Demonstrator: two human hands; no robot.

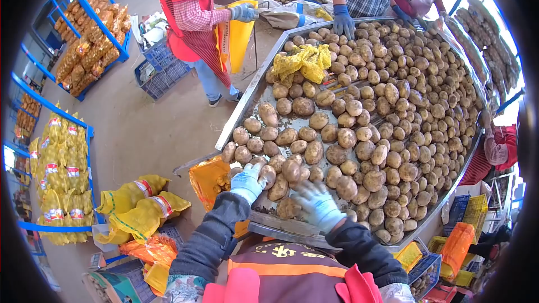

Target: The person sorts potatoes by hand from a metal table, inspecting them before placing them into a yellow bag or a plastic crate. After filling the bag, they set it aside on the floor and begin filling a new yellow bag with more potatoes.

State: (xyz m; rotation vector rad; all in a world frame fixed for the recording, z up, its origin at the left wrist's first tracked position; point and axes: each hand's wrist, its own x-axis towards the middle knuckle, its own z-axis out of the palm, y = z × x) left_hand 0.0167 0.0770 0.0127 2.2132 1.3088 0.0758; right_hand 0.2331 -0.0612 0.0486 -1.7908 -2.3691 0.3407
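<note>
- At the far left, blue metal racks [33, 101] hold filled yellow mesh sacks of potatoes [56, 174]; two more filled yellow sacks [137, 205] lie on the floor below the table's corner.
- A co-worker in a red vest and checked sleeves [188, 8] stands beyond, holding a yellow bag [238, 33] open with a gloved hand.
- An open orange-yellow mesh bag [210, 179] hangs at the near left edge of the long grey metal sorting table [247, 98], some potatoes already inside.
- The person's left hand [247, 182], in a light blue glove, is curled narrow over a brown potato [264, 175] at the table's edge, just beside that bag.
- The right hand [319, 205], gloved the same, is spread wide with fingers apart, resting on the heap of loose brown potatoes [382, 112] near the table's front rim.
- A crumpled yellow net [303, 62] lies on the pile farther back.
- Another co-worker's blue-gloved hand [342, 22] rests on the far rim.
</note>
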